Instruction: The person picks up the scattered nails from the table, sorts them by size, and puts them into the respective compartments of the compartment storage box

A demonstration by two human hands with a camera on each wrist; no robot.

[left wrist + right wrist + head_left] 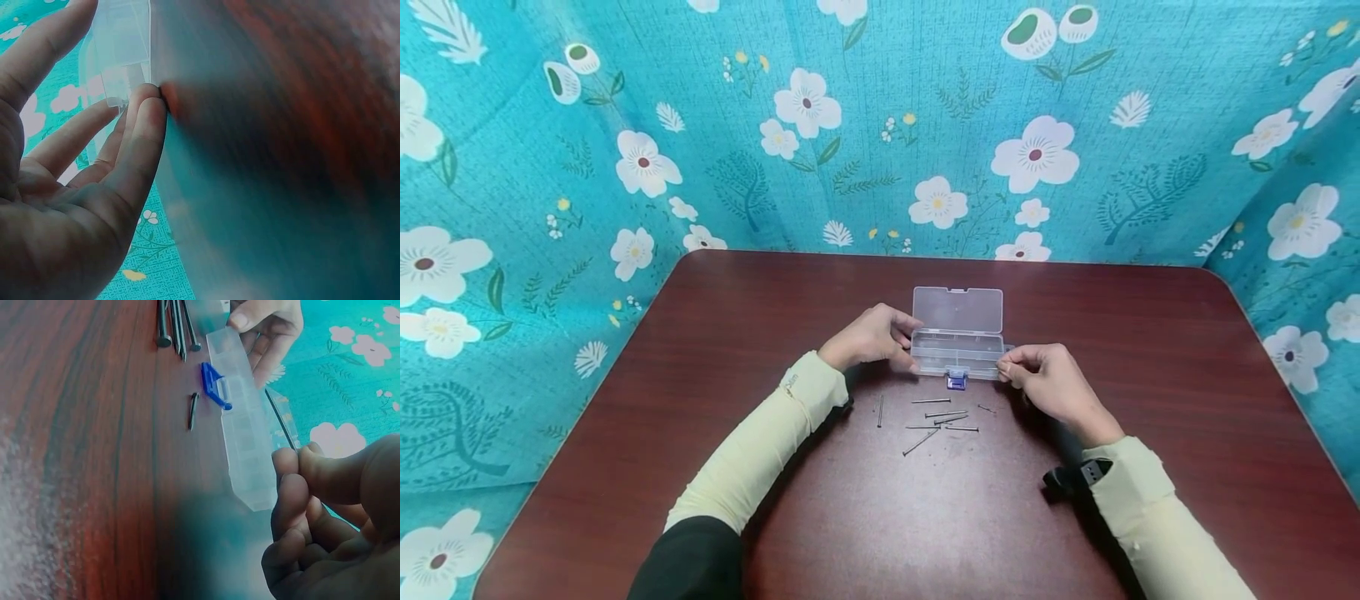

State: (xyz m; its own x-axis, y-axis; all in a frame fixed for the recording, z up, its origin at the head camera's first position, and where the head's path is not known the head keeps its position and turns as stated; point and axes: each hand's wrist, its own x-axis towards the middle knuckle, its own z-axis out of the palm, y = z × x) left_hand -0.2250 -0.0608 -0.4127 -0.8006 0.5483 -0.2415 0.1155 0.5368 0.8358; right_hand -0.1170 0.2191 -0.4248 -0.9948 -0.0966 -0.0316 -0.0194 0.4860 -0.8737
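Observation:
A clear plastic compartment box [936,367] lies on the table with its lid [958,310] raised at the back and a blue latch [956,381] at the front. At the box's left end, my left hand [874,335] holds it between thumb and fingers. My right hand [1052,379] is by the box's right end and pinches a thin dark nail [281,419] between thumb and forefinger. The nail's other end points over the box in the right wrist view. Several loose nails [919,442] lie in front of the box, and a smaller nail [193,411] is near the latch.
The dark red wooden table [820,517] bears the box and nails. A turquoise flowered cloth [880,125] hangs behind the table's back edge and along its sides. A black device [1075,477] is strapped at my right wrist.

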